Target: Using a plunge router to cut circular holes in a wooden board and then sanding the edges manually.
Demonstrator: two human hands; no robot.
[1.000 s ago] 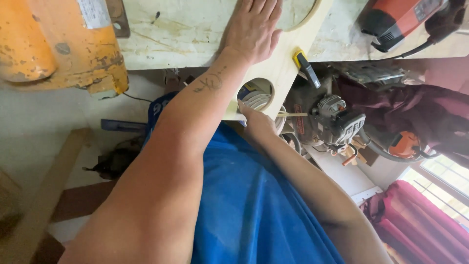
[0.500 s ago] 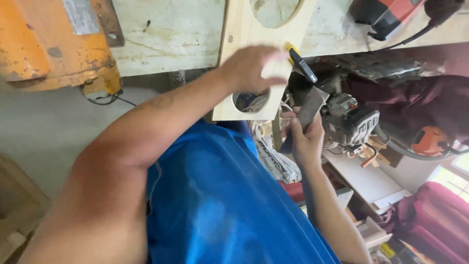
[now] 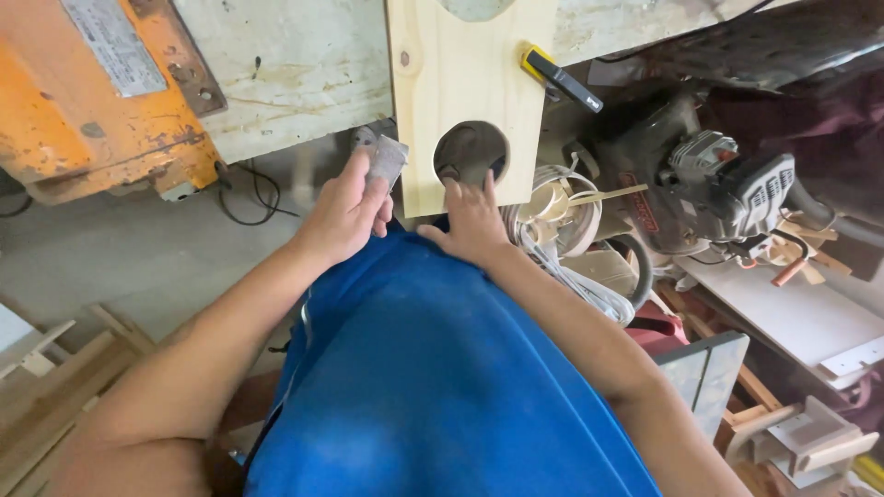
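A pale wooden board with a round hole juts over the edge of a worn white bench. A yellow and black clamp sits at the board's right edge. My left hand is shut on a folded grey piece of sandpaper, held just left of the board's lower corner. My right hand rests its fingertips on the board's lower edge, right under the hole. My blue shirt fills the lower middle.
An orange machine stands at the upper left. A grey and black power saw and a coil of white cable lie to the right. Wood offcuts sit on the floor at lower left, more scraps at lower right.
The grey sandpaper has gone from my right hand to my left. My left hand came down off the board's face, and my right hand moved to the edge under the hole.
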